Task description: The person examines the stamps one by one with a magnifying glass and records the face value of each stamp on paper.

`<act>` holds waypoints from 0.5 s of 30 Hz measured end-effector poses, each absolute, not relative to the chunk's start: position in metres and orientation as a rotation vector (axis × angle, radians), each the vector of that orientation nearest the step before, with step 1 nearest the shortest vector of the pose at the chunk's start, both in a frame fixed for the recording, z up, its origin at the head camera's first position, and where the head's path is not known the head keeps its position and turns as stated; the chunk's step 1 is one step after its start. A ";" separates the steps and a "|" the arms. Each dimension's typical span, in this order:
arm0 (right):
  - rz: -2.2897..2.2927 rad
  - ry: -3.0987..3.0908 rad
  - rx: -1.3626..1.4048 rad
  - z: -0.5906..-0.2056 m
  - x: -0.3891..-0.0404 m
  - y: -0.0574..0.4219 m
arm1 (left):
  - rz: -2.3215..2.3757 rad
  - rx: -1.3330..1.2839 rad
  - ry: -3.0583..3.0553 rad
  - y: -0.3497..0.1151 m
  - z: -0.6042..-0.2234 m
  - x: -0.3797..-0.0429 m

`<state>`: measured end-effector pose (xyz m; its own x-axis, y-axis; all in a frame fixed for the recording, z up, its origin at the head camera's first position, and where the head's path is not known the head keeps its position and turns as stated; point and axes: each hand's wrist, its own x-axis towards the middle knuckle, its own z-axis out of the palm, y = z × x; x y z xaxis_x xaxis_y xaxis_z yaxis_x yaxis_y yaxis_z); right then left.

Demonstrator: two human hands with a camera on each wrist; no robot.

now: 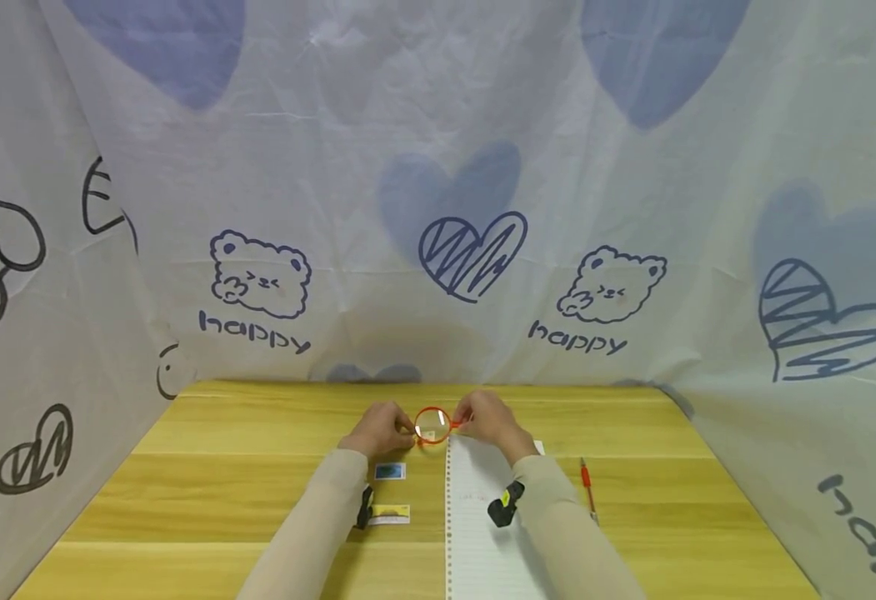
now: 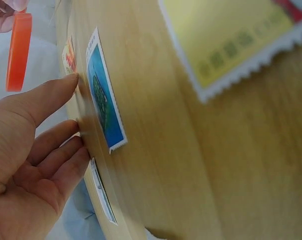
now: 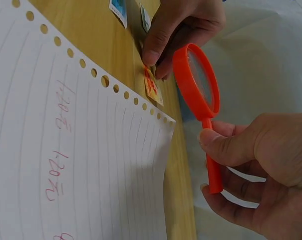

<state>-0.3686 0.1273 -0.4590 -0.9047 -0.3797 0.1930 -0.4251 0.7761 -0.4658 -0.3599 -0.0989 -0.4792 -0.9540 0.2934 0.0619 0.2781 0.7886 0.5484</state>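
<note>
My right hand [image 1: 486, 418] grips a red magnifying glass [image 3: 194, 82] by its handle, thumb along one side and fingers curled behind. Its round lens is held above the far edge of the notebook [image 1: 475, 533]. My left hand [image 2: 33, 145] has its fingertips down on the wooden table, right at the edge of an orange and yellow stamp [image 3: 153, 86]. The thumb is stretched out and the other fingers are loosely bent. Close by lie a blue stamp [image 2: 105, 95], a larger yellow stamp [image 2: 230, 45] and a greenish stamp [image 2: 102, 192].
The ruled notebook has punched holes down its left side and handwriting in red. To its right lies a red pen [image 1: 586, 479]. Behind the wooden table [image 1: 220, 500] hangs a pale cloth [image 1: 362, 292] printed with hearts and bears.
</note>
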 end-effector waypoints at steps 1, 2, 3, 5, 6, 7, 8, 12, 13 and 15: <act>0.782 -2.880 0.651 -0.460 -0.368 0.127 | 0.894 0.466 2.946 -0.099 -0.480 -0.360; 0.780 -2.884 0.646 -0.461 -0.368 0.126 | 0.888 0.467 2.947 -0.100 -0.480 -0.360; 0.774 -2.884 0.644 -0.461 -0.368 0.126 | 0.887 0.465 2.948 -0.100 -0.481 -0.360; 0.775 -2.887 0.641 -0.463 -0.368 0.126 | 0.893 0.460 2.944 -0.100 -0.481 -0.360; 0.777 -2.889 0.640 -0.463 -0.368 0.126 | 0.899 0.457 2.940 -0.100 -0.481 -0.360; 0.781 -2.892 0.638 -0.464 -0.368 0.125 | 0.899 0.458 2.940 -0.100 -0.481 -0.360; 0.782 -2.894 0.634 -0.464 -0.368 0.125 | 0.903 0.457 2.937 -0.100 -0.481 -0.360; 0.791 -2.897 0.623 -0.466 -0.368 0.124 | 0.922 0.450 2.924 -0.099 -0.482 -0.361; 0.789 -2.896 0.625 -0.466 -0.368 0.124 | 0.922 0.449 2.924 -0.100 -0.483 -0.361; 0.786 -2.894 0.628 -0.467 -0.368 0.124 | 0.921 0.444 2.924 -0.100 -0.483 -0.361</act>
<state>-0.3679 0.1242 -0.4668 -0.9131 -0.3670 0.1779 -0.4066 0.7846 -0.4681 -0.3611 -0.1000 -0.4834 -0.9579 0.2837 0.0441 0.2577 0.7820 0.5674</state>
